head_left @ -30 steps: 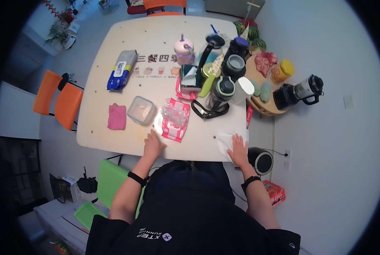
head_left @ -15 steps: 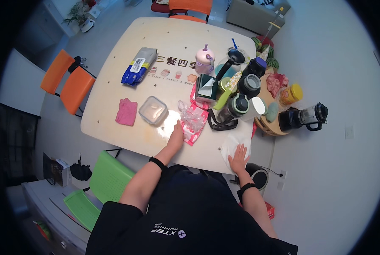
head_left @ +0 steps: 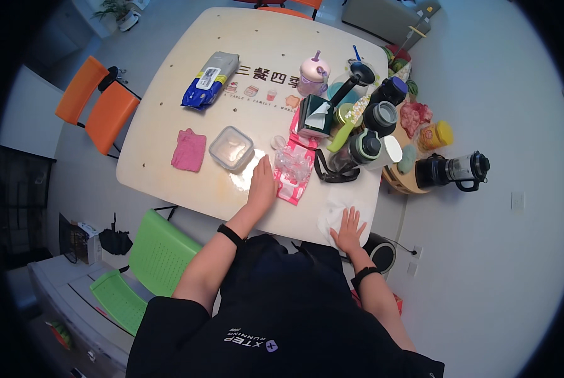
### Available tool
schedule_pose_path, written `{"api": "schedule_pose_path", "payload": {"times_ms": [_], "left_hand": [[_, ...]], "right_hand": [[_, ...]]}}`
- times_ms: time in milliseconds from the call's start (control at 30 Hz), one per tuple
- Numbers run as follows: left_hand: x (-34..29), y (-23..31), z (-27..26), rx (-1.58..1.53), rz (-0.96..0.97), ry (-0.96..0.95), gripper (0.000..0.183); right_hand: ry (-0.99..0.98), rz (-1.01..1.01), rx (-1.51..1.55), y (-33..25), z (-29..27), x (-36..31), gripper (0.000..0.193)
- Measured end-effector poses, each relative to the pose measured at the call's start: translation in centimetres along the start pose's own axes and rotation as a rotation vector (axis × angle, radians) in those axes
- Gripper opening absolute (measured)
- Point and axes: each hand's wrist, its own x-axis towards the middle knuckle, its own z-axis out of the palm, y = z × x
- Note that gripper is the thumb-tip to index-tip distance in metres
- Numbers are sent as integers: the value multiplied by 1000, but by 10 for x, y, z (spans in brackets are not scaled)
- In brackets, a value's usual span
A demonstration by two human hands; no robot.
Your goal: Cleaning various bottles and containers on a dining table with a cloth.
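Observation:
My right hand (head_left: 349, 230) lies flat with fingers spread at the table's near right edge. Beneath and beside it is a thin white tissue or wipe (head_left: 330, 214). My left hand (head_left: 263, 187) is on the table with its fingers stretched out and nothing gripped. It is right beside a pink-and-white package (head_left: 290, 192), on which crumpled clear plastic (head_left: 292, 165) lies. Left of that hand stands a clear square food container (head_left: 231, 148), and farther left is a folded pink cloth (head_left: 189, 150).
A blue-grey wipes pack (head_left: 210, 80) lies at the far left. Bottles, a dark green tissue box (head_left: 315, 117) and a pink straw cup (head_left: 313, 75) crowd the right side. A blender (head_left: 452, 171) stands on a round side table. A green chair (head_left: 165, 246) is at my left.
The view has shifted, so the table sits higher in it. My right hand and the white sheet have moved nearer to me on the table. My left hand has shifted slightly away from me.

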Motion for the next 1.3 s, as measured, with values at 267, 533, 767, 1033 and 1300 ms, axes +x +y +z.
{"api": "schedule_pose_path", "payload": {"times_ms": [267,533,767,1033,1300], "left_hand": [[-1,4,27,193,327,-312,59],[4,2,0,-689,-452,-211,21],[7,0,-35,-1309,-677,-324,31],[11,-4,-30,-478,-130,-188,40],[21,2,-1,-266,-51,12,44]], "right_hand": [[-74,181,102,-18,-7,23,93],[-88,197,109,-18,-10,24,93],[-60,196,109,-17,-9,26,93],[-46,190,105,-19,-7,26,93],[-47,196,119,-19,-7,23,93]]}}
